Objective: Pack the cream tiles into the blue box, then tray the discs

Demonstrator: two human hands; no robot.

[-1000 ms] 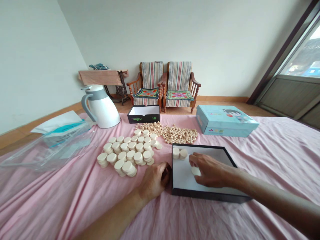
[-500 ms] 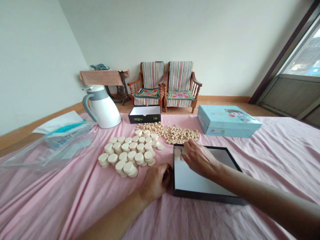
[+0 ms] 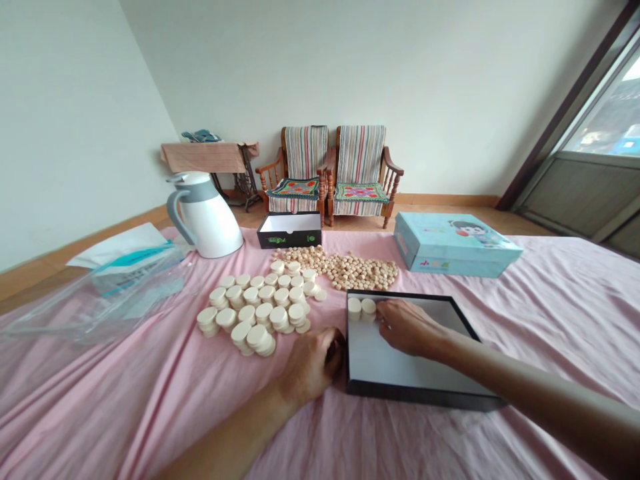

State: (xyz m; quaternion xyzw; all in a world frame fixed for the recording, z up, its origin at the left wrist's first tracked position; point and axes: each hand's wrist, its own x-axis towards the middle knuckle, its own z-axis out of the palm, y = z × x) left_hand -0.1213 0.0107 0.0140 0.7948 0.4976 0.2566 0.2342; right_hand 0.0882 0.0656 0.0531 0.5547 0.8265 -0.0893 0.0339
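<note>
A shallow black tray (image 3: 465, 319) with a white floor lies on the pink cloth in front of me. Two stacks of pale round discs (image 3: 361, 307) stand in its far left corner. My right hand (image 3: 407, 328) reaches into the tray with its fingers bent together right beside those discs; what is under the fingertips is hidden. My left hand (image 3: 311, 363) rests on the cloth as a loose fist, touching the tray's left wall. To the left of the tray stands a group of stacked discs (image 3: 257, 308).
Behind the tray lies a heap of small beige beads (image 3: 345, 267), then a small black box (image 3: 289, 230), a white jug (image 3: 206, 215) and a light blue box (image 3: 454, 243). A clear plastic bag (image 3: 100, 290) lies at the left. Two chairs stand by the far wall.
My right hand carried a disc from the middle of the tray up to the far left corner and now sits beside the two stacks. The left hand has stayed put.
</note>
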